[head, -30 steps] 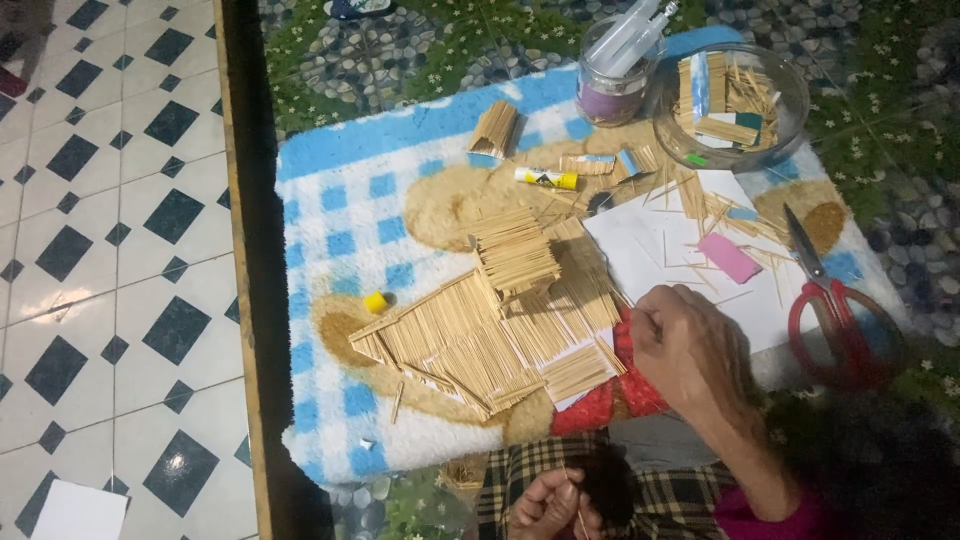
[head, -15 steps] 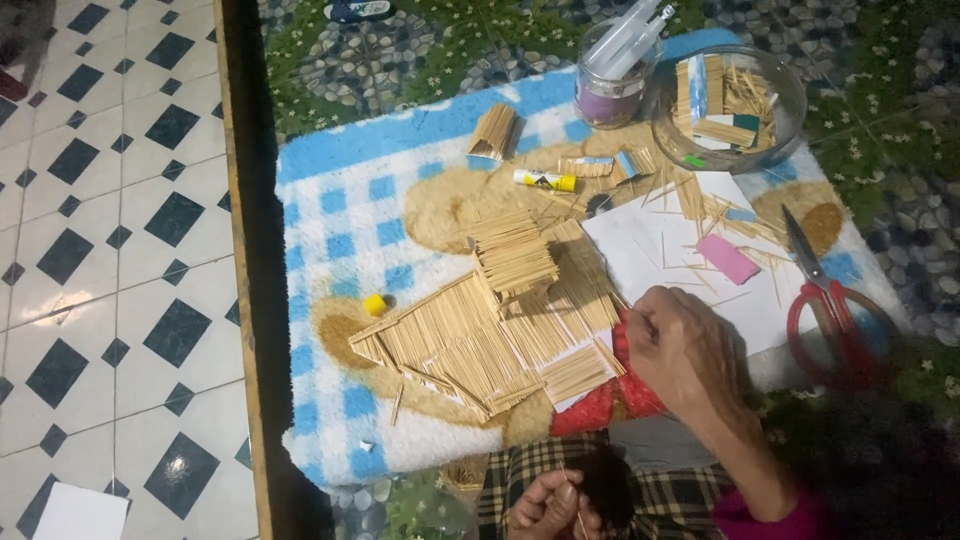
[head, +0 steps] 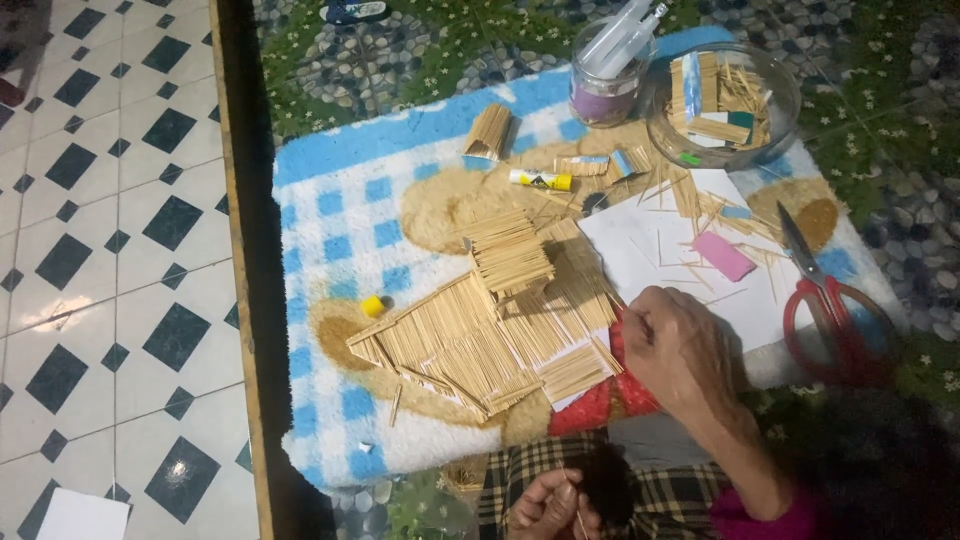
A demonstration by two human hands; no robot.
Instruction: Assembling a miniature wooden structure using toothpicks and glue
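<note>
Lying flat on the blue checked mat (head: 330, 200), well left of the scissors (head: 835, 310): a stick model (head: 480, 330), fragile at its glued panels. Resting at its right edge, the right hand (head: 680, 345), fingers curled, grip hidden, so cannot tell. Low in the lap, the left hand (head: 550, 505), fingers pinching a thin stick (head: 577, 510). Risk, likely: a nudge from the right wrist cracking a panel or scattering loose sticks on the white paper (head: 680, 250). Against the earlier frame: hands and model practically unmoved.
</note>
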